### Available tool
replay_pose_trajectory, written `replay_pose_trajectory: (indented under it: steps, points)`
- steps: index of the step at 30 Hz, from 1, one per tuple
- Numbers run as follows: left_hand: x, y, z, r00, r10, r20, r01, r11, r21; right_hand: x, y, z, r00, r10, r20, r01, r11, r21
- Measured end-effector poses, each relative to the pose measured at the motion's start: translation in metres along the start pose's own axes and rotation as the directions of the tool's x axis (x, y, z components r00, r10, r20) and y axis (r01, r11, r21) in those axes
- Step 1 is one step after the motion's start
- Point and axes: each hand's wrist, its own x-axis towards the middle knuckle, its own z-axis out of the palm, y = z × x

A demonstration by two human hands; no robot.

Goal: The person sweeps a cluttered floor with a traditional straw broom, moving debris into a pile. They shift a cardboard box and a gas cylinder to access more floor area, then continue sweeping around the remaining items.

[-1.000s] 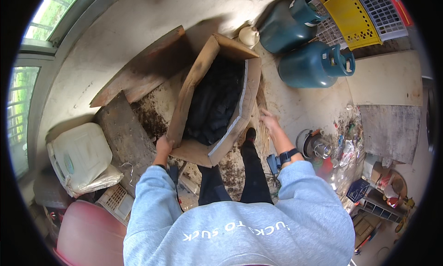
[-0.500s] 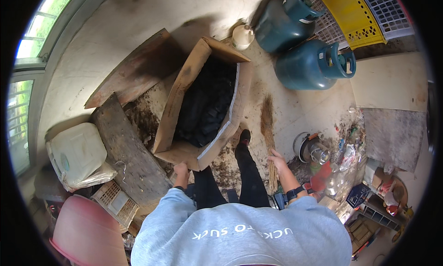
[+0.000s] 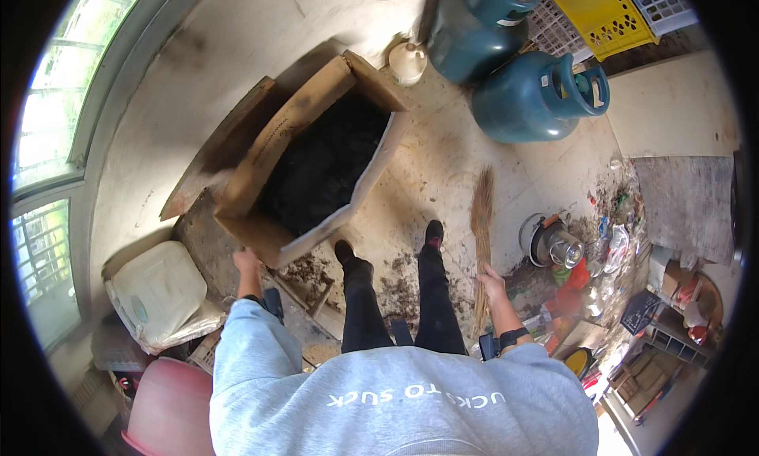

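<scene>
My left hand [image 3: 247, 260] is closed on the near corner of a large open cardboard box [image 3: 257, 151], which sits at a slant on the left. Black lumps that look like charcoal [image 3: 324, 163] fill the inside, dim in shadow. My right hand [image 3: 492, 283] grips the handle of a straw broom [image 3: 482, 207]. Its bristles point away from me, over the pale floor to the right of my feet. Dark dirt [image 3: 395, 276] is scattered on the floor around my shoes.
Two blue-green gas cylinders [image 3: 526, 100] and a cream jug [image 3: 408, 64] stand at the far wall. Boards [image 3: 217, 167] lean behind the box. At left are a white plastic container [image 3: 158, 286] and a pink tub [image 3: 170, 408]. A pot [image 3: 540, 241] and mixed litter [image 3: 617, 246] lie right.
The box has shifted and turned to the left with my left hand on it, baring floor before my feet. My right hand and the broom sit slightly farther right.
</scene>
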Motion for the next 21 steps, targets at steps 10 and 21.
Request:
replay_pose_trajectory:
  steps: [10,21]
  points:
    - [-0.093,0.152,0.083,0.839,0.127,0.529,-0.067,0.989,-0.132,0.004,-0.029,0.001,0.975,-0.196,0.104,0.207,0.972,-0.113]
    - [-0.249,0.185,0.181,0.226,0.450,0.864,-0.781,0.613,-0.115,0.050,-0.127,0.095,0.826,-0.105,0.553,0.085,0.994,0.063]
